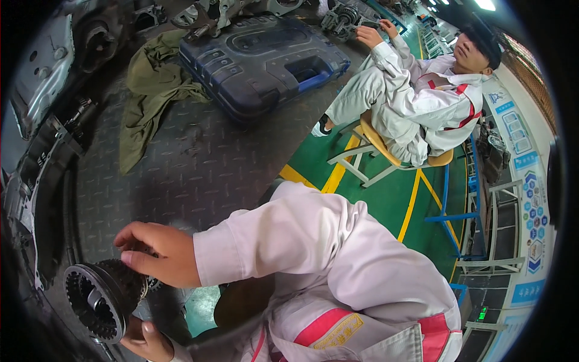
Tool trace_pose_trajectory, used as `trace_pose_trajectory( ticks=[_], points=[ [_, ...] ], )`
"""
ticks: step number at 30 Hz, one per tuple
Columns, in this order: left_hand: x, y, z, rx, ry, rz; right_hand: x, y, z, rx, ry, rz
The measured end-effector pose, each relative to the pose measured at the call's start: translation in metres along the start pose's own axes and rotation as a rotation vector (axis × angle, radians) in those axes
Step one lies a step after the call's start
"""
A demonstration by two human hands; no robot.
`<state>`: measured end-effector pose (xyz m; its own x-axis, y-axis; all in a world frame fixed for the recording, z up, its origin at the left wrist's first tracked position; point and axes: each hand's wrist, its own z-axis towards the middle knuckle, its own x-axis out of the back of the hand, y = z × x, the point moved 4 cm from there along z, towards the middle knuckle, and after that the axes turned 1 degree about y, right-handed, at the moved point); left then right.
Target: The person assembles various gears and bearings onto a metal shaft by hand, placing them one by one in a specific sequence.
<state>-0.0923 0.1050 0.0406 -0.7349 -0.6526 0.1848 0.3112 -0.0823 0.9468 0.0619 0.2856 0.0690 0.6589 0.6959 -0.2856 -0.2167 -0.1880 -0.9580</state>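
Note:
A dark metal gear assembly (93, 301) is at the lower left, tilted so that its wide ring with inner teeth faces left. My right hand (160, 250) comes across from the right and curls over the gear's upper side, its thumb and bent fingers against the toothed part. From below, my left hand (145, 341) supports the gear near its rim; part of that hand is cut off by the lower edge. Behind the ring, a smaller toothed part (154, 283) shows below my right wrist.
The dark tread-plate bench (217, 163) carries a blue-black tool case (265, 60) and an olive cloth (151, 90). Metal machine parts (36, 199) line its left side. At the right, a person (434, 102) sits on a stool (374, 142), hands at another metal part (342, 23).

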Motion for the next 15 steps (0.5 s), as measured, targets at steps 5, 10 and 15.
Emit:
trace_pose_trajectory(
  ticks=[5,10,15],
  points=[
    [-0.033,0.074,0.029,-0.425,0.105,0.175,-0.01,-0.023,-0.006,0.395,-0.096,-0.227],
    [-0.044,0.097,0.046,-0.504,0.012,0.096,-0.021,-0.02,-0.005,0.652,-0.113,-0.417],
    [-0.043,0.114,0.059,-0.553,-0.084,0.341,-0.027,-0.017,-0.004,0.663,-0.062,-0.481]
  ],
)
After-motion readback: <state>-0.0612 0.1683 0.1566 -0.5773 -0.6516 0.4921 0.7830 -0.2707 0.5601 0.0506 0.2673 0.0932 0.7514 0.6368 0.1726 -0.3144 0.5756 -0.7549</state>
